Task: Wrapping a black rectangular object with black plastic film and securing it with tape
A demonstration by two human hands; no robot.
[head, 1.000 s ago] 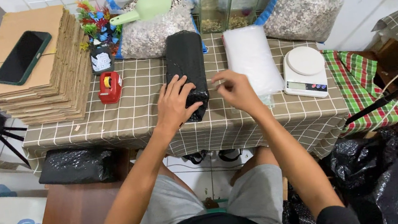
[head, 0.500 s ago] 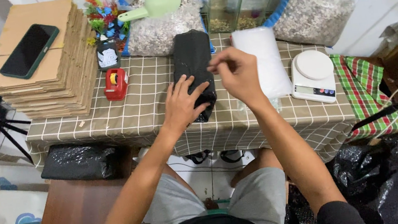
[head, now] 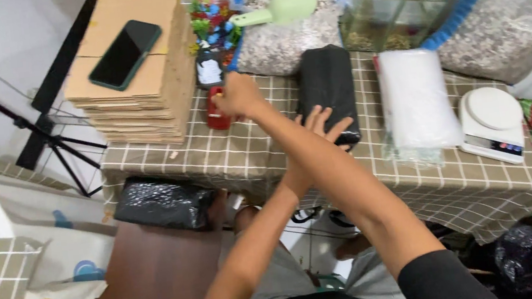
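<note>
Black package [head: 326,91]: a long parcel wrapped in dark plastic, lying lengthwise on the checked tablecloth [head: 212,153], between the red tape dispenser [head: 216,113] and the white padded bag [head: 414,101].
Left hand [head: 319,129]: my fingers are spread flat and press on the near end of the black package; nothing is gripped.
Right hand [head: 239,96]: my arm crosses over the left one and the hand sits on the red tape dispenser, fingers curled over its top; I cannot tell from this view whether they have closed around it.
Red tape dispenser: stands near the table's left part, just beside the stack of flattened cardboard [head: 135,77], mostly hidden under my hand.
Cardboard stack: carries a dark smartphone [head: 124,54] lying face up.
Back row: a bag of gravel [head: 283,42] with a pale green scoop [head: 279,10] on top, then a glass tank [head: 391,16].
Right side: a white kitchen scale [head: 491,123] rests on the cloth, just beside the white padded bag.
</note>
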